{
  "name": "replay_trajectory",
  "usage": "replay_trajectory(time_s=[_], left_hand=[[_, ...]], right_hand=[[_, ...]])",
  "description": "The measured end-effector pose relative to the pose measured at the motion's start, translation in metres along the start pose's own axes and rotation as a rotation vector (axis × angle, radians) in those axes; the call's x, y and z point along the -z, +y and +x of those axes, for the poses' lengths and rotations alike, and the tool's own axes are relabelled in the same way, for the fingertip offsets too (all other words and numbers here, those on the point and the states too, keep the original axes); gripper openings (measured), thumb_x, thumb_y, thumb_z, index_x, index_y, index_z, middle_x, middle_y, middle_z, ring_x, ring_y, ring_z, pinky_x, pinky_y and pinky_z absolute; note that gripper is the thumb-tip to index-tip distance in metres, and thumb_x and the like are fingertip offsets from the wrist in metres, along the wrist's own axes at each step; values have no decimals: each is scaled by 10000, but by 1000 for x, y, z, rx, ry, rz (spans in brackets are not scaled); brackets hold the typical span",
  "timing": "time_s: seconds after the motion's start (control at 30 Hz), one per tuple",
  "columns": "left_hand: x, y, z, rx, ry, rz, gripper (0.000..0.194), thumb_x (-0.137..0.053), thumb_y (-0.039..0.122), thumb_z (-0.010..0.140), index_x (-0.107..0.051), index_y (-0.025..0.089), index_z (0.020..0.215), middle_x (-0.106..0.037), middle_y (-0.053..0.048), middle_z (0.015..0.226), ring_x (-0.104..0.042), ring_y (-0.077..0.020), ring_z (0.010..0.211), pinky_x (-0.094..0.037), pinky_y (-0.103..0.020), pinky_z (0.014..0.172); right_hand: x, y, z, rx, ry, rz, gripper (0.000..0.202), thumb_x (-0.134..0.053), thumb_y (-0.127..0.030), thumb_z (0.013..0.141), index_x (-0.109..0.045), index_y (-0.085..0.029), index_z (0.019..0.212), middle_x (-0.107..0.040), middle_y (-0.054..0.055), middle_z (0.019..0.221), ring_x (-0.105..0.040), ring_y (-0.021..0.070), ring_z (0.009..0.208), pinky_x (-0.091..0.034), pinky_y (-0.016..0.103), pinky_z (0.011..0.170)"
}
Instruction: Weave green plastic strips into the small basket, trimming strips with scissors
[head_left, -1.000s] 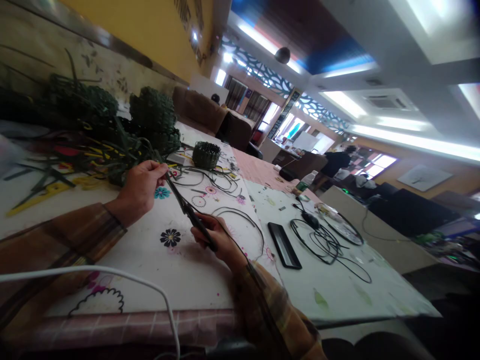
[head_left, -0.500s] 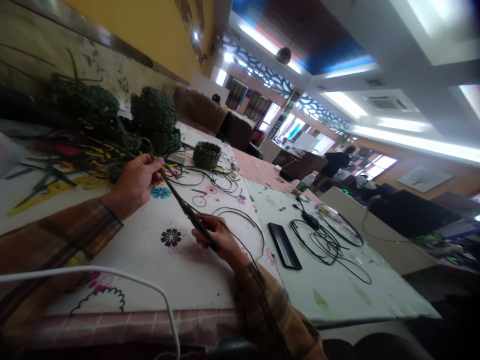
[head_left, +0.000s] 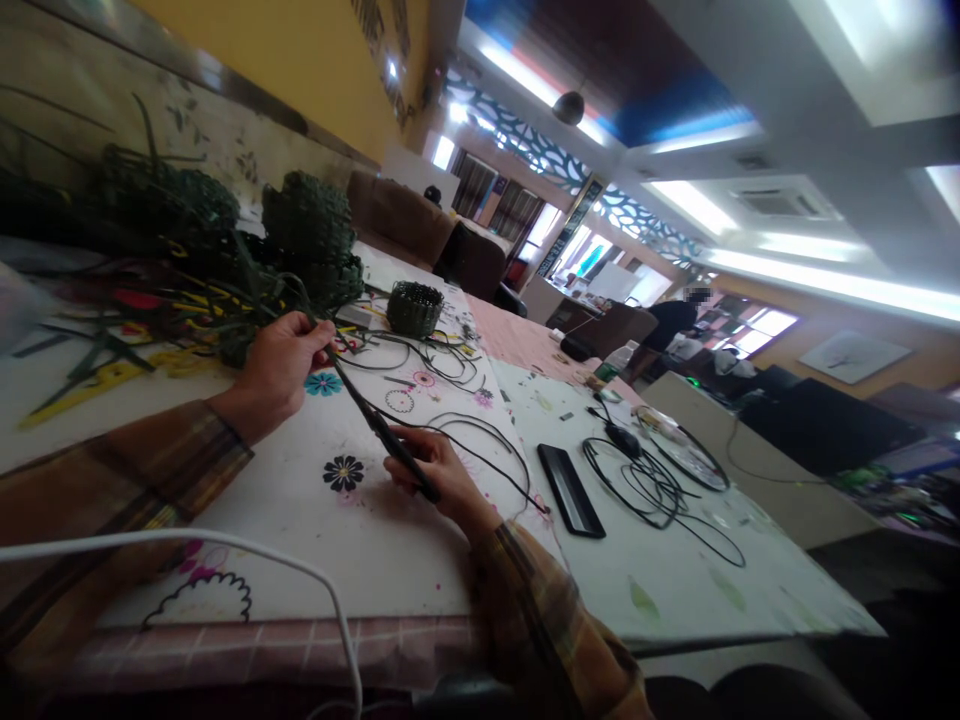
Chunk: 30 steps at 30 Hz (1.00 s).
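Note:
My left hand (head_left: 281,370) is closed, its thumb and fingertips pinching a narrow dark green strip (head_left: 345,372) above the table. My right hand (head_left: 441,478) is wrapped round a long, slim black tool (head_left: 405,457) whose kind I cannot make out. Its tip points up and left, meeting the lower stretch of the strip. A thin dark strand (head_left: 480,452) runs from near the tool, past my right hand, to the right. Beyond my hands stands a small round woven basket (head_left: 415,309). Larger dark green woven pieces (head_left: 311,235) are heaped behind my left hand.
Loose green and yellow strips (head_left: 112,385) cover the table's left side. A white cable (head_left: 247,548) crosses in front of me. To the right lie a narrow black tray (head_left: 570,490) and a coiled black cable (head_left: 645,485), with a bottle (head_left: 616,362) behind. Another person (head_left: 671,325) is far back.
My left hand has shifted slightly to the right. The thin strand's end has swung away from my right wrist, out to the right. My right hand still grips the black tool.

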<state>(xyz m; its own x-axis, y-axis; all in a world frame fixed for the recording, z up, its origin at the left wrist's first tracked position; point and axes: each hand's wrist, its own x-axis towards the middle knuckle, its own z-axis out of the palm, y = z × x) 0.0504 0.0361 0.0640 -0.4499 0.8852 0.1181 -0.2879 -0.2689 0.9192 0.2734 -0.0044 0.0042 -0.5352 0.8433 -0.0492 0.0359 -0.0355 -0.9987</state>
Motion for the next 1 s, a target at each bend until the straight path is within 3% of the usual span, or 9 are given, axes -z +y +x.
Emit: replay_trajectory(time_s=[0.2, 0.33, 0.5, 0.73, 1.0], left_hand=[[-3, 4, -4, 38, -7, -2, 269, -702, 129, 810, -499, 169, 639, -599, 1, 578, -450, -75, 498, -337, -169, 485], [-4, 5, -4, 79, 9, -32, 260, -630, 77, 847, -493, 165, 644, -589, 1, 561, -441, -69, 484, -323, -164, 474], [-3, 3, 1, 124, 5, -89, 232, -691, 90, 816, -521, 154, 672, -577, 12, 602, -504, -71, 524, -364, -164, 492], [3, 6, 11, 89, 21, -146, 246, -604, 59, 864, -504, 144, 656, -578, 16, 657, -421, -52, 506, -385, -166, 519], [-5, 5, -4, 98, 27, -138, 261, -630, 52, 847, -514, 150, 635, -590, 11, 617, -443, -67, 501, -371, -154, 490]], right_hand=[[-5, -6, -2, -12, 18, 6, 627, -825, -387, 692, -666, -128, 1241, -522, -88, 567, -403, 50, 442, -281, 194, 410], [-6, -7, -3, 14, -1, 0, 565, -815, -398, 717, -694, -126, 1197, -489, -95, 534, -371, 44, 421, -255, 193, 391], [-5, -6, -3, 18, 2, 10, 573, -821, -398, 721, -699, -129, 1212, -485, -97, 535, -359, 39, 396, -239, 192, 367], [-5, -4, -3, 24, 4, 5, 528, -818, -395, 726, -715, -130, 1171, -512, -86, 537, -397, 50, 395, -283, 188, 360], [-7, 0, 0, 39, 38, 60, 594, -840, -341, 686, -694, -94, 1206, -531, -77, 546, -411, 43, 429, -293, 173, 397]])
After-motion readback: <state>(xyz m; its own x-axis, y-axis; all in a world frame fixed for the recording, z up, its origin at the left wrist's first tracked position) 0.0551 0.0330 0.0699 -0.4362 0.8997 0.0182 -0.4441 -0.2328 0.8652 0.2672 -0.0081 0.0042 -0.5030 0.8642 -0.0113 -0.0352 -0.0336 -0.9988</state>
